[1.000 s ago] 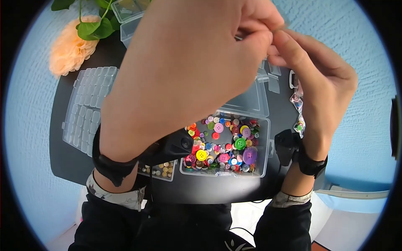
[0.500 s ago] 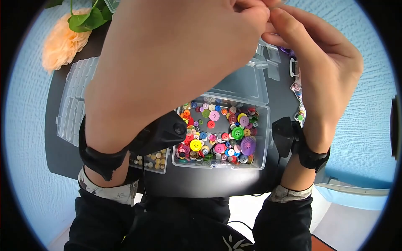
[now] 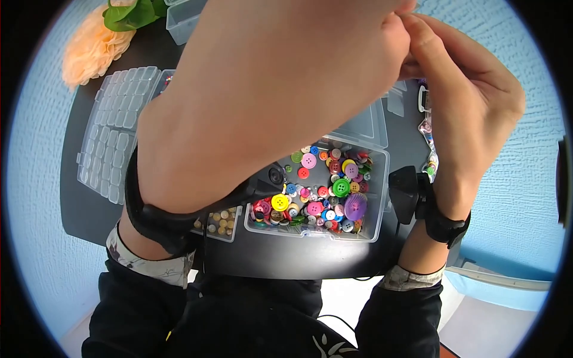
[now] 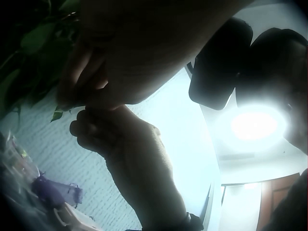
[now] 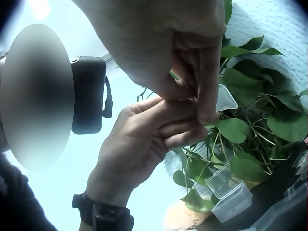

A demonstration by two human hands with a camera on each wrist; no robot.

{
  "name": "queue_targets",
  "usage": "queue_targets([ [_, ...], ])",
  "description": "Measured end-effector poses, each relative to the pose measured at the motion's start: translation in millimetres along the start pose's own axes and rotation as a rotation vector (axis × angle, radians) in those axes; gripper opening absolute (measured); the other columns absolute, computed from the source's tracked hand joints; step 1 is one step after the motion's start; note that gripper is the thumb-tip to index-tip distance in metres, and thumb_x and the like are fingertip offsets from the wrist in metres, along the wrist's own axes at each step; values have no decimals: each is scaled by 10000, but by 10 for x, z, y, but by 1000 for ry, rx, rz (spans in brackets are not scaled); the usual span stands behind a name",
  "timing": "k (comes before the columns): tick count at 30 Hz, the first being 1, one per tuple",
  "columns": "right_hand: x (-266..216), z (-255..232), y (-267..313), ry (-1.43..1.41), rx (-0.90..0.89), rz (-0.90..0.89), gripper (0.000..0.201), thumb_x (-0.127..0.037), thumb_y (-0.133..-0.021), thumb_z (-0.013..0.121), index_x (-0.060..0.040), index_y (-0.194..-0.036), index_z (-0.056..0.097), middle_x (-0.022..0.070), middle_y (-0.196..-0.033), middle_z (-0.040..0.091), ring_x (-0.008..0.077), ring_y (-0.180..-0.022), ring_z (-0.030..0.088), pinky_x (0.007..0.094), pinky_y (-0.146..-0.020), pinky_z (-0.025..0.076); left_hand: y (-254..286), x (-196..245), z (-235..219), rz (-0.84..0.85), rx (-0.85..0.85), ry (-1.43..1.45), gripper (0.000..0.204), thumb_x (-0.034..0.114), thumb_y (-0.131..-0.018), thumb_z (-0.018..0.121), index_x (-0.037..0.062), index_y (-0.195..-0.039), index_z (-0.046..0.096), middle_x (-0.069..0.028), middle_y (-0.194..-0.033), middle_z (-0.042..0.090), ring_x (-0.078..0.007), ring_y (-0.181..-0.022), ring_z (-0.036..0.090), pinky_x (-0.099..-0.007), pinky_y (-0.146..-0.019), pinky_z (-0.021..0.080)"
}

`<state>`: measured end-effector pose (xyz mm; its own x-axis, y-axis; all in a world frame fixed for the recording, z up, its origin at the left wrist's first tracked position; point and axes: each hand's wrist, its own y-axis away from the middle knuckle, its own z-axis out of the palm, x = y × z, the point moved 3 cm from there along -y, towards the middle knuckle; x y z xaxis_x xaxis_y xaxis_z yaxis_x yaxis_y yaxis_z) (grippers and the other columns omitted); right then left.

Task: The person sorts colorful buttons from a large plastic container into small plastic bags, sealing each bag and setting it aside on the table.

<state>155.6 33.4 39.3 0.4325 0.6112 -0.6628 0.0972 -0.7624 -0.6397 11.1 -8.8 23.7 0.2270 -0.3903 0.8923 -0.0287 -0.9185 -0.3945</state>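
Note:
Both hands are raised above the table with their fingertips meeting. My left hand [image 3: 334, 53] crosses the head view from the left, its back toward the camera and its fingers partly hidden. From the right comes my right hand [image 3: 465, 77], thumb and bent fingers pinched together against the left fingertips. Both pinch something small that the fingers cover; I cannot tell what it is. Beyond the right hand's fingertips, a translucent plastic piece [image 5: 226, 98] shows in the right wrist view. Below the hands lies an open clear box [image 3: 378, 197] of colourful buttons [image 3: 314, 208].
A smaller tray of beige beads [image 3: 222, 222] sits left of the box. Further left is a clear compartment organizer [image 3: 110, 134]. A peach flower [image 3: 98, 51] and leafy plant [image 5: 245, 130] stand behind, near another clear box [image 3: 181, 27]. Small packets [image 3: 428, 140] lie at the right edge.
The left hand has shifted a little right, and its thumb side now overlaps the right fingertips more. The fingertips stay together. The table's contents sit slightly higher in the head view than one second ago.

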Motion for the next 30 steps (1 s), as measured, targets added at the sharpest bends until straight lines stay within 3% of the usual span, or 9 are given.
queue_targets([
  [2,-25,9,-2,19,13,1,211,-79,-869,742,67,-1021,735,141,-804,735,174,-688,708,259,-659,581,-1,8,-1,-3,-1,2,168,-3,-886,665,-53,-1044,696,-93,-866,728,-114,-780,693,-234,-714,557],
  [4,-22,67,-8,-366,-38,159,175,-37,-880,726,123,-950,718,156,-791,727,143,-691,683,238,-647,555,-3,16,-5,-6,-1,5,168,-4,-886,664,-53,-1043,696,-92,-865,727,-114,-779,693,-234,-712,557],
  [7,40,92,-30,-319,-51,32,185,-54,-881,730,110,-967,721,153,-812,731,144,-694,684,238,-647,558,3,24,-23,-13,3,7,167,-6,-884,664,-53,-1042,695,-92,-864,726,-112,-777,691,-233,-710,556],
  [14,34,123,-32,-429,-17,22,173,-39,-876,731,81,-1001,726,145,-832,733,141,-683,675,229,-637,548,15,20,-68,-35,5,14,167,-9,-881,663,-54,-1038,693,-90,-861,723,-110,-773,688,-232,-704,554],
  [19,65,119,-42,-343,-91,2,163,-35,-874,731,92,-976,725,144,-799,729,142,-679,675,231,-636,547,27,15,-83,-52,10,23,166,-12,-878,662,-54,-1036,691,-88,-859,722,-108,-770,686,-231,-700,553],
  [30,19,120,38,-298,-30,8,156,-39,-889,704,107,-939,725,147,-733,713,157,-635,680,253,-605,560,23,22,-87,-77,1,37,165,-17,-873,660,-55,-1031,688,-85,-855,718,-104,-764,681,-229,-692,550],
])
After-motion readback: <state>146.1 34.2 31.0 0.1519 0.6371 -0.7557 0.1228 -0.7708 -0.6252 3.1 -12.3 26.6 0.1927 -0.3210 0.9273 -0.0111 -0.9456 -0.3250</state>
